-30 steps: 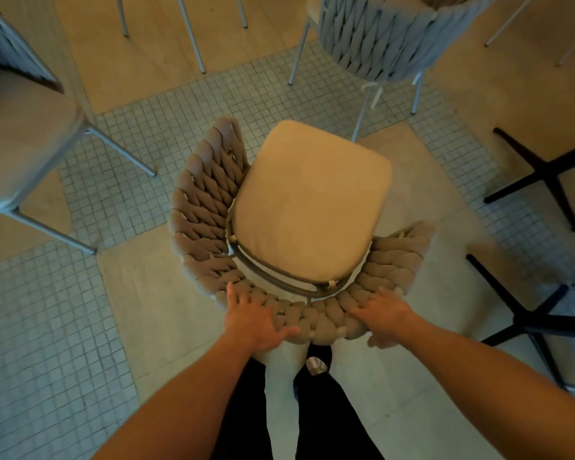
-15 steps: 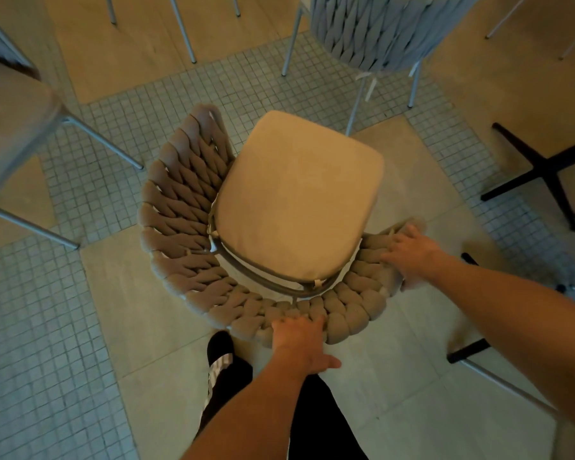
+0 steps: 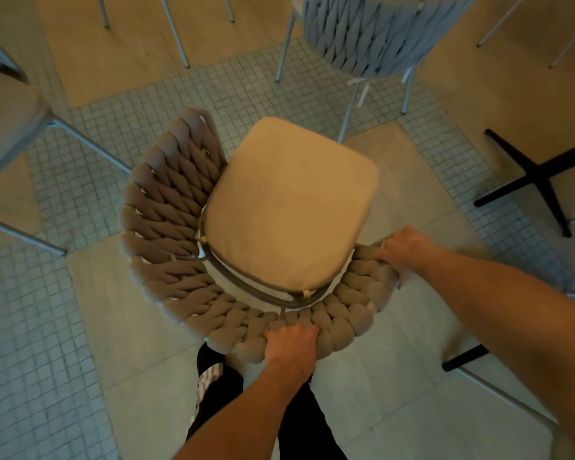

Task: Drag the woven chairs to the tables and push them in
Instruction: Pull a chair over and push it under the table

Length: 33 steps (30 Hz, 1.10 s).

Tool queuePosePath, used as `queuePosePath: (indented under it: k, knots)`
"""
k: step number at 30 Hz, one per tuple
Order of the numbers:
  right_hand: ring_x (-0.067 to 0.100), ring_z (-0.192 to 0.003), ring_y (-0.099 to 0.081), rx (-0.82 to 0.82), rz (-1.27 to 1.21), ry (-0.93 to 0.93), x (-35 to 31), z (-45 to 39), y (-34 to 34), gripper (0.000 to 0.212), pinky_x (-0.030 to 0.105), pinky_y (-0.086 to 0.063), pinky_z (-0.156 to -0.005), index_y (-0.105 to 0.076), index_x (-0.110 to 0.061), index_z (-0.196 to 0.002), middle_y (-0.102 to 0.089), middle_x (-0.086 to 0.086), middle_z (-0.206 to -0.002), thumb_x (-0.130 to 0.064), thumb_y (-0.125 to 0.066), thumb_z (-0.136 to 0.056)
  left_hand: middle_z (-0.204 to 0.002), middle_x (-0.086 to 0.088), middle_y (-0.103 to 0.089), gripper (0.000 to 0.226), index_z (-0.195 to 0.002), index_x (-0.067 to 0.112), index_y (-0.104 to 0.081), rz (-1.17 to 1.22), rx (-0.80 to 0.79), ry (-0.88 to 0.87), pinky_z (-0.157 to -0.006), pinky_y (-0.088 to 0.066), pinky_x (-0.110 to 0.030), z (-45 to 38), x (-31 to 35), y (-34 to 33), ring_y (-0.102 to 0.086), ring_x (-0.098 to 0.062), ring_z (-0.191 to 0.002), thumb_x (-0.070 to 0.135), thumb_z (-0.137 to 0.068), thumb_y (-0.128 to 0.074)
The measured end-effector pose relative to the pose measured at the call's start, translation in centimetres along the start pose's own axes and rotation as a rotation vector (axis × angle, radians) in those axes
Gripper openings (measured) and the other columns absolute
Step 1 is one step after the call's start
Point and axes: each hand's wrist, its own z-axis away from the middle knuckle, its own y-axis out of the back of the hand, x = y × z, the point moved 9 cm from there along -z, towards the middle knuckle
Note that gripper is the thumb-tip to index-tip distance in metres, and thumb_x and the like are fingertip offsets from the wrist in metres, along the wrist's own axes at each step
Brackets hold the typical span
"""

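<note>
Chair [image 3: 289,207] swung left, hands gripping backrest (rear, right)

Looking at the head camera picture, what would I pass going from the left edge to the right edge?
Beige-cushioned chair with grey metal legs → tan woven rope chair back → beige square seat cushion → right hand → black cross-shaped table base.

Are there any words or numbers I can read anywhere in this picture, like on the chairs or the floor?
No readable words, numbers or labels anywhere.
Woven chair and its cushion: plain, no tag showing.
Grey woven chair: white ties only, no print.
Floor tiles: no writing.
Striped shoe: a pattern, not letters.
</note>
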Motion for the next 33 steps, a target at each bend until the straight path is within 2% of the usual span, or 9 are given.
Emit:
queuePosePath:
  k: [3, 6, 9, 15, 17, 20, 24, 29, 33]
  knots:
    - [0.029, -0.129, -0.055, -0.012, -0.037, -0.005, -1.5, 0.7, -0.8, 0.086, 0.047, -0.043, -0.101, -0.04, -0.032, -0.147, -0.058, 0.001, -0.14, -0.069, -0.074, -0.077, -0.131, -0.009, -0.059, 0.042, -0.136, 0.025, -0.047, -0.039, -0.004, -0.037, -0.103, -0.044, -0.054, 0.8, -1.1, -0.2, -0.056, -0.034, -0.123, 0.02, -0.096, -0.061]
    - [0.028, -0.125, -0.058, -0.019, -0.101, -0.01, -3.5, 1.3, -1.7, 0.08, 0.046, -0.044, -0.096, -0.049, -0.032, -0.142, -0.06, -0.001, -0.135, -0.073, -0.071, -0.077, -0.133, -0.011, -0.059, 0.045, -0.143, 0.027, -0.045, -0.109, -0.003, -0.08, -0.103, -0.043, -0.05, 1.6, -2.6, -0.3, -0.056, -0.035, -0.123, 0.018, -0.099, -0.054]
    - [0.027, -0.119, -0.06, -0.021, -0.185, -0.036, -5.7, 2.0, -2.3, 0.084, 0.045, -0.043, -0.091, -0.046, -0.035, -0.144, -0.062, -0.003, -0.131, -0.074, -0.071, -0.074, -0.132, -0.009, -0.06, 0.045, -0.142, 0.03, -0.046, -0.158, -0.006, -0.118, -0.101, -0.042, -0.049, 2.0, -4.8, -1.0, -0.057, -0.034, -0.121, 0.015, -0.1, -0.049]
    - [0.028, -0.121, -0.059, -0.089, -0.355, -0.084, -11.3, 3.5, -3.0, 0.078, 0.049, -0.046, -0.099, -0.051, -0.029, -0.141, -0.059, -0.004, -0.134, -0.072, -0.068, -0.079, -0.13, -0.003, -0.064, 0.045, -0.141, 0.038, -0.045, -0.383, 0.018, -0.198, -0.102, -0.038, -0.047, 2.1, -10.4, -0.2, -0.059, -0.03, -0.118, 0.023, -0.098, -0.049]
    - [0.029, -0.121, -0.06, -0.113, -0.42, -0.091, -13.2, 4.1, -2.5, 0.077, 0.05, -0.047, -0.099, -0.052, -0.027, -0.141, -0.059, -0.002, -0.134, -0.073, -0.066, -0.08, -0.136, -0.003, -0.06, 0.047, -0.143, 0.039, -0.043, -0.46, 0.039, -0.217, -0.108, -0.033, -0.049, 2.0, -12.3, 1.1, -0.055, -0.03, -0.125, 0.024, -0.099, -0.046]
    - [0.033, -0.122, -0.059, -0.143, -0.543, -0.1, -16.3, 4.4, -1.7, 0.079, 0.051, -0.048, -0.1, -0.055, -0.022, -0.14, -0.059, 0.003, -0.137, -0.074, -0.065, -0.081, -0.143, 0.001, -0.056, 0.052, -0.148, 0.045, -0.036, -0.631, 0.061, -0.227, -0.117, -0.016, -0.058, 2.0, -14.9, 3.3, -0.052, -0.029, -0.13, 0.023, -0.102, -0.045]
    - [0.033, -0.124, -0.058, -0.121, -0.681, -0.074, -19.9, 4.5, 0.8, 0.076, 0.047, -0.05, -0.102, -0.057, -0.015, -0.138, -0.057, 0.009, -0.139, -0.071, -0.062, -0.087, -0.15, 0.002, -0.049, 0.042, -0.144, 0.039, -0.049, -0.821, 0.145, -0.184, -0.117, 0.005, -0.067, 1.6, -18.3, 7.1, -0.033, -0.037, -0.145, 0.024, -0.105, -0.042]
    - [0.029, -0.119, -0.06, -0.082, -0.778, -0.005, -24.2, 3.8, 4.6, 0.074, 0.044, -0.051, -0.098, -0.06, -0.014, -0.13, -0.062, 0.009, -0.132, -0.076, -0.054, -0.089, -0.168, 0.006, -0.012, 0.038, -0.14, 0.036, -0.055, -0.894, 0.189, -0.007, -0.113, 0.004, -0.075, 0.4, -23.4, 11.1, 0.007, -0.045, -0.152, 0.035, -0.104, -0.042]
    - [0.029, -0.119, -0.061, -0.074, -0.843, -0.017, -26.1, 2.7, 6.7, 0.079, 0.045, -0.051, -0.099, -0.06, -0.014, -0.132, -0.063, 0.009, -0.131, -0.078, -0.051, -0.088, -0.169, 0.002, 0.008, 0.031, -0.13, 0.038, -0.063, -0.944, 0.2, 0.078, -0.106, 0.005, -0.083, -1.4, -26.0, 13.2, 0.022, -0.049, -0.147, 0.038, -0.103, -0.048]
